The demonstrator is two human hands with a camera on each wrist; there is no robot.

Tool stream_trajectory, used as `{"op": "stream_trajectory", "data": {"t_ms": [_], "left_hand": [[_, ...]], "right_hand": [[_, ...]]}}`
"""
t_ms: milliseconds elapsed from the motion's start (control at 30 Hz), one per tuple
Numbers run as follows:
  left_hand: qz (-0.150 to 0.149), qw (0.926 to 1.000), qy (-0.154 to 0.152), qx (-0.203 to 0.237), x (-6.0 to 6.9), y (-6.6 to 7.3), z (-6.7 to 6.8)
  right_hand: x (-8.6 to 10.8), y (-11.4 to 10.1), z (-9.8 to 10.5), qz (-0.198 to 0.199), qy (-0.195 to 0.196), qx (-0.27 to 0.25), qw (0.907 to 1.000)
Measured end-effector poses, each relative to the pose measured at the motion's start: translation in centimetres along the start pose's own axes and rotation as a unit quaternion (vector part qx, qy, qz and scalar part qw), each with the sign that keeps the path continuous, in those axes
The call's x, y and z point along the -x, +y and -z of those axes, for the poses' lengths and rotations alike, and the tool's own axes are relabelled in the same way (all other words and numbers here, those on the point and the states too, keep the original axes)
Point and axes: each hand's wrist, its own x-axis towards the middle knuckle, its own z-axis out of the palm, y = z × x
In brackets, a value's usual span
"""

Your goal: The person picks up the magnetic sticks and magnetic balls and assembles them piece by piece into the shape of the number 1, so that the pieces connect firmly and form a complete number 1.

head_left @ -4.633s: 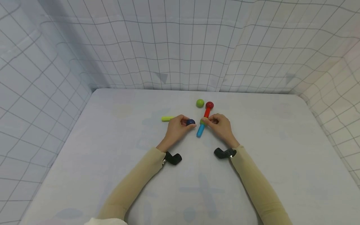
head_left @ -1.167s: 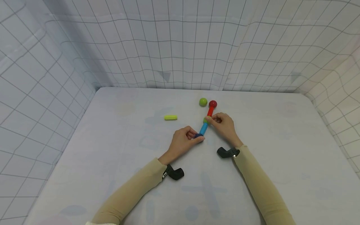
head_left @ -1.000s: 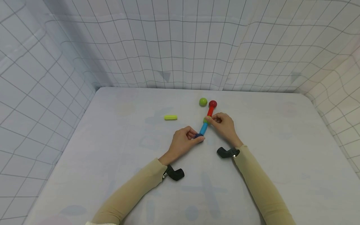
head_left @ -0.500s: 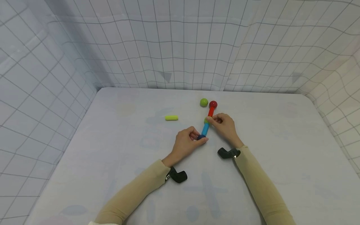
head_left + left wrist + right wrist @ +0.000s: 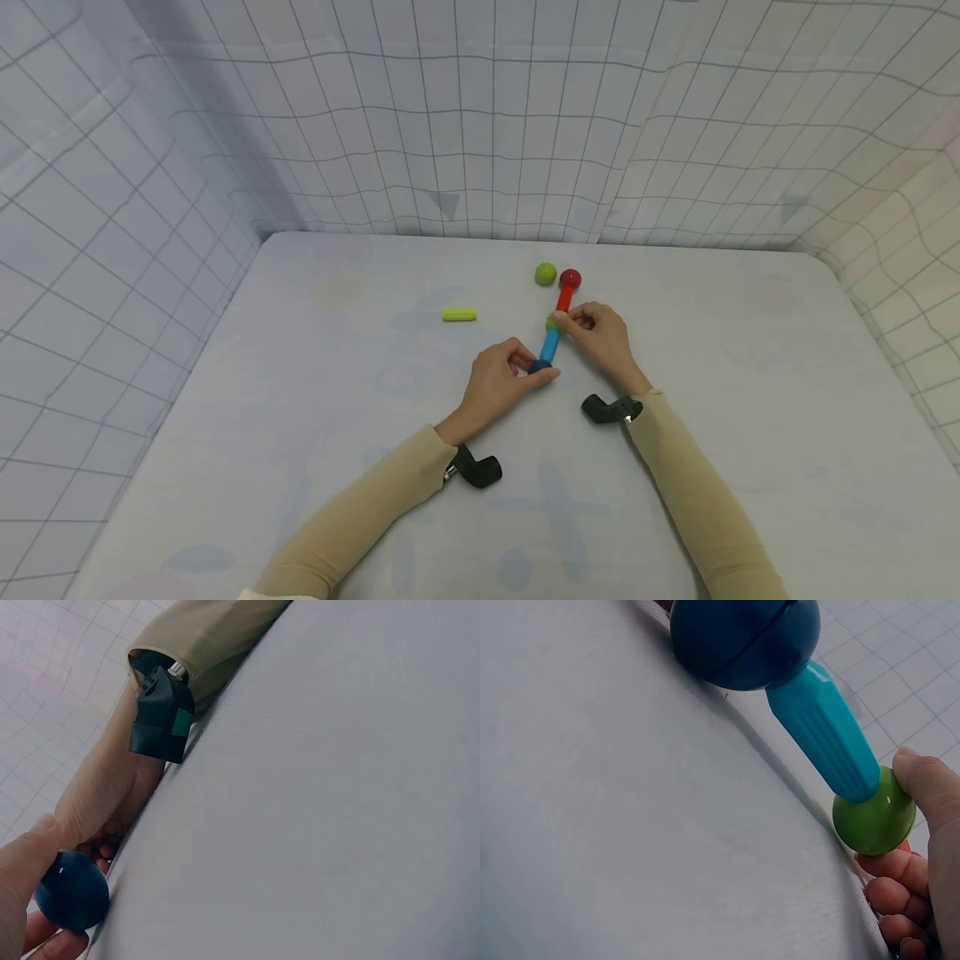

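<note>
Against blue rod (image 5: 823,731), navy ball (image 5: 742,641), earlier apart

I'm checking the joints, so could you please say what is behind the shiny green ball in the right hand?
Beyond the shiny green ball, the head view shows a straight red rod leading to a glossy red ball. The right hand hides the rod's near end.

This looks like a makeshift recording booth; what building it stands in cannot be told. White check-patterned curtains (image 5: 480,125), their printed lines rippling, enclose the far edge and both sides of a broad table (image 5: 337,400) with a white covering, marked by faint bluish shapes (image 5: 198,558). Black wrist cameras (image 5: 482,472) jut from the tan sleeves (image 5: 367,510), pointing to filmed work.
</note>
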Motion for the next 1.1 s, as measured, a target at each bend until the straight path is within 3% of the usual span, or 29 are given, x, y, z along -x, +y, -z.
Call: {"op": "stream_trajectory", "data": {"t_ms": [400, 1100], "left_hand": [[-0.041, 0.9991, -0.004, -0.011, -0.06, -0.33, -0.06], [-0.038, 0.9992, -0.005, -0.006, -0.15, -0.34, -0.15]], "right_hand": [[-0.03, 0.03, -0.07, -0.001, 0.008, -0.004, 1.0000], [-0.27, 0.14, -0.02, -0.014, 0.015, -0.005, 0.9998]]}}
